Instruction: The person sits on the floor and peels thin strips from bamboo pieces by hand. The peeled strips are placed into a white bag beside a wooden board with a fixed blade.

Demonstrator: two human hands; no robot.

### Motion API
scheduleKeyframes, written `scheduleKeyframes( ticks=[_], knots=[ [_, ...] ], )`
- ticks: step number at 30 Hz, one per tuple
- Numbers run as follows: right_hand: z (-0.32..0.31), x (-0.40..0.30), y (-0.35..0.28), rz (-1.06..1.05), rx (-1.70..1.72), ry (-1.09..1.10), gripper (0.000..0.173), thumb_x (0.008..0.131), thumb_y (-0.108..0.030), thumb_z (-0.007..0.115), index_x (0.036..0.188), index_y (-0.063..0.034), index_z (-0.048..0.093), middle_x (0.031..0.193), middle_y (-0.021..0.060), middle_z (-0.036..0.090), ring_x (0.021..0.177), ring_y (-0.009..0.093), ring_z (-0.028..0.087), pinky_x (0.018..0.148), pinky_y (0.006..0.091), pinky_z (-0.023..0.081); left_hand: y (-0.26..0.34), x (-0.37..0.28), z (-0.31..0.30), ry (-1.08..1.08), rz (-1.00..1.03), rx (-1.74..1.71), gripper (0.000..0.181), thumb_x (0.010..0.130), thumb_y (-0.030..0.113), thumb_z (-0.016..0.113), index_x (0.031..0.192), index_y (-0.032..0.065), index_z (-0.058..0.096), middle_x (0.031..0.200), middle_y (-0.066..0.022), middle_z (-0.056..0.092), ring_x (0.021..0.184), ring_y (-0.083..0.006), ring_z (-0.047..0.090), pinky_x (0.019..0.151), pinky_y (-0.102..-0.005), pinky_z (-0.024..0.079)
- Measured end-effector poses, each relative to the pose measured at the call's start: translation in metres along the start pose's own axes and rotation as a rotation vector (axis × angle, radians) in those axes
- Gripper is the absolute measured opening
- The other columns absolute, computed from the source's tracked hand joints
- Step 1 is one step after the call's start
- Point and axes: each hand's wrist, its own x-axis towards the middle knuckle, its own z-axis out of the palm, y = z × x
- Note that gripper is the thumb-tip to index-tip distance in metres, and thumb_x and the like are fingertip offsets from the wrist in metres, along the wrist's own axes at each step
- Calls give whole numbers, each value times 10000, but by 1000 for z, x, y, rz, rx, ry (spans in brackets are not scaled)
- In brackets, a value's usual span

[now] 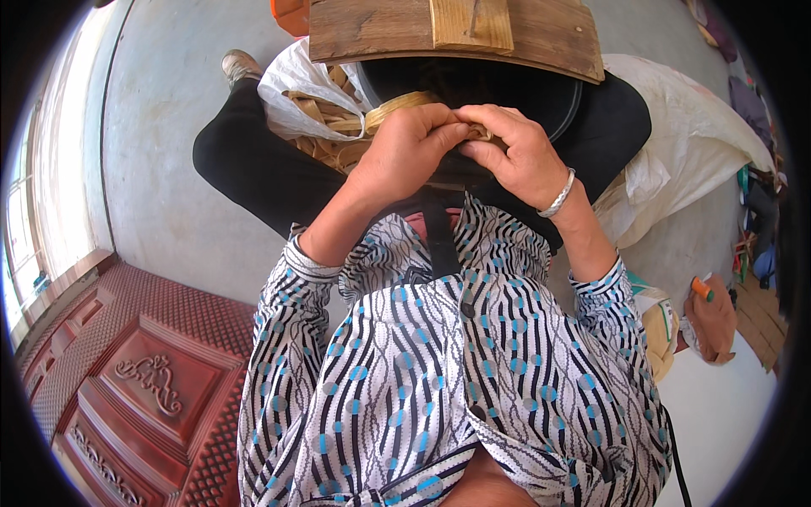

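My left hand (405,146) and my right hand (516,149) meet in front of my lap, fingertips pinched close together. Between them is a flat tan strip (396,108), apparently plant fibre, which curves out behind my left hand. A small folded or twisted part of the tan material (481,133) shows by my right thumb; the fingers hide the rest. Just beyond my hands, a black round tub (561,117) stands between my legs. More loose tan strips (323,114) lie in a white plastic bag (279,95) to the left.
A wooden board (374,32) with a smaller wood block (472,25) nailed on it covers the tub's far side. An orange object (290,16) is behind it. A large white sack (690,127) lies right. A red carved door panel (158,380) is at lower left.
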Motion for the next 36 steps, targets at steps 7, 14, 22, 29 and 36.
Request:
scheduleKeyframes(
  ticks=[7, 14, 22, 29, 36],
  knots=[
    [-49, 2, -3, -74, -229, -278, 150, 852, -188, 627, 839, -41, 603, 760, 119, 623, 709, 337, 592, 694, 401, 466, 1, 6, -6, -238, -179, -240, 206, 939, 179, 604, 932, -8, 690, 672, 6, 561, 628, -57, 487, 557, -226, 405],
    [-68, 23, 20, 288, 358, 41, 153, 960, -126, 557, 1000, 0, 635, 789, -1, 608, 713, 74, 597, 658, 222, 492, 23, 52, -22, -80, -26, -262, 209, 946, 150, 581, 1032, -19, 670, 720, 13, 582, 647, -48, 483, 574, -201, 393],
    [-61, 79, 27, 184, 271, 295, 126, 958, -124, 567, 983, -25, 640, 715, -39, 560, 641, 51, 526, 589, 213, 449, 40, 98, -51, 120, 47, -195, 165, 933, 134, 572, 954, -7, 654, 737, 18, 582, 665, -46, 477, 588, -201, 385],
    [-45, 86, 52, 143, 85, 374, 105, 901, -116, 607, 896, -17, 643, 701, 47, 598, 629, 172, 565, 587, 299, 456, 18, 125, -49, 187, 114, -46, 196, 907, 172, 596, 926, -13, 656, 741, -31, 610, 688, -103, 539, 627, -265, 437],
    [-54, 68, 12, -303, -462, 466, 96, 766, -181, 601, 784, -105, 656, 882, 35, 633, 836, 234, 601, 743, 396, 438, 26, 85, -68, 353, 144, 246, 128, 901, 81, 554, 860, -31, 602, 739, -92, 583, 675, -155, 530, 648, -309, 452]
  ],
)
